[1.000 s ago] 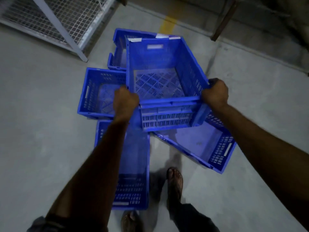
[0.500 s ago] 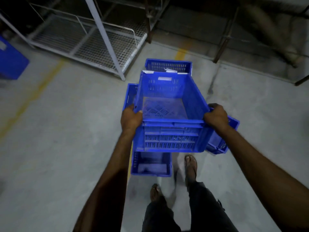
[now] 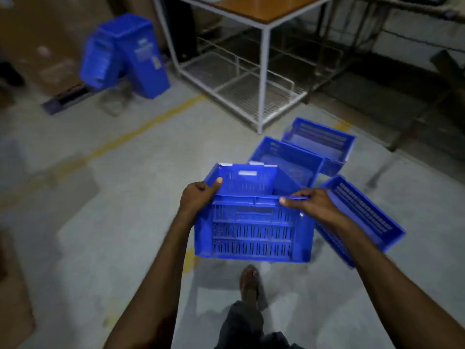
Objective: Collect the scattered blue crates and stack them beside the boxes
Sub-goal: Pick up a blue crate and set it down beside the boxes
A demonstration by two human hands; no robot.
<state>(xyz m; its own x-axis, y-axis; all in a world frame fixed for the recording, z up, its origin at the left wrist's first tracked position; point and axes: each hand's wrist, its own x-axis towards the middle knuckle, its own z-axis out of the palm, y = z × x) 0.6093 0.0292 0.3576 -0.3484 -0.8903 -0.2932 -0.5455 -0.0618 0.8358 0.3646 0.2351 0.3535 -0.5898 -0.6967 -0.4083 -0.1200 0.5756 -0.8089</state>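
Loose crates (image 3: 286,159) on the floor (image 3: 120,202) at right, metal-framed table (image 3: 263,71) beyond, stacked crates (image 3: 130,54) far left by cardboard boxes (image 3: 37,41). Carried crate (image 3: 251,230) off the floor, near rim clasped by left grip (image 3: 198,197) and right grip (image 3: 314,205).

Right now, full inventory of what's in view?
held crate: 1, blue, centre, off the floor
floor crates: 3, blue, on the floor right of the held crate
crate stack: count blurred, blue, far left beside the boxes
cardboard boxes: count unclear, brown, top left
table: 1, white frame with brown top, top centre
floor line: 1, yellow, left of centre
foot: 1, bottom centre
left hand: 1, grips the held crate's near rim
right hand: 1, grips the same rim
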